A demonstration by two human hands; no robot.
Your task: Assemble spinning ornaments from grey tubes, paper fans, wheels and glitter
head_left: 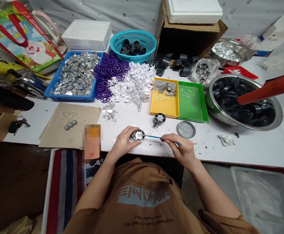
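Note:
My left hand (123, 141) grips a round black housing (139, 135) with a white spoked disc inside, held at the table's front. In my right hand (182, 149) is a thin blue stick (154, 136), pinched between the fingers. The stick's tip reaches onto the disc in the housing. A pale wire runs from this housing to a second black round housing (159, 119) that stands just behind. To the right of it lies a shallow round dish (186, 129) with clear stuff in it.
A yellow tray (165, 105) and a green tray (193, 110) hold small metal parts. Behind are purple rings (107, 70), white pieces (132, 78), and a blue tray (70, 97) of metal plates. A steel bowl (244, 122) of black parts stands right, under an orange bar (268, 86).

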